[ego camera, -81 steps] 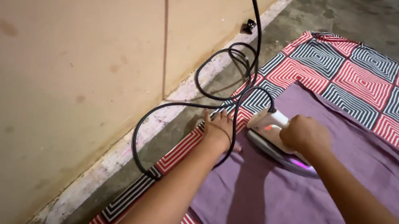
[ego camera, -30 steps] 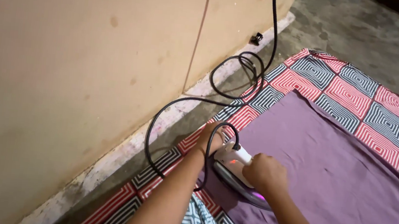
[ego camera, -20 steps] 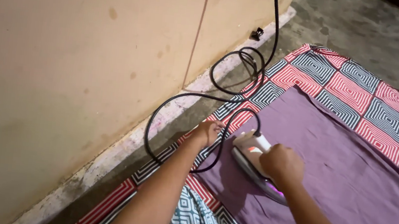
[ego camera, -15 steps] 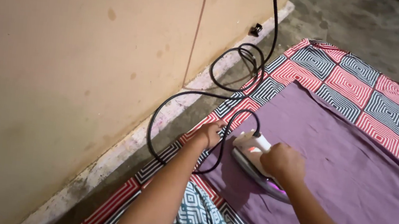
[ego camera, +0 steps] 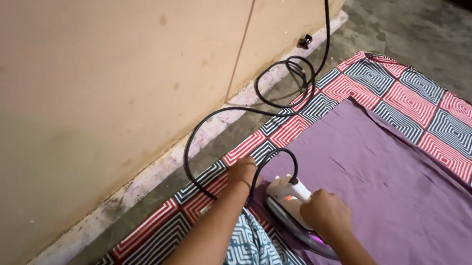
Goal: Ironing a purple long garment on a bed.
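We hold the white iron (ego camera: 292, 205) with our right hand (ego camera: 325, 213), fingers wrapped tight around its handle so it sits flat on the near edge of the purple cloth (ego camera: 393, 190). Our left hand (ego camera: 242, 171) presses flat and open on the cloth's corner to keep it from sliding. The black cord (ego camera: 232, 111) loops beside the wall (ego camera: 78, 75), off the checked mat (ego camera: 427, 94).
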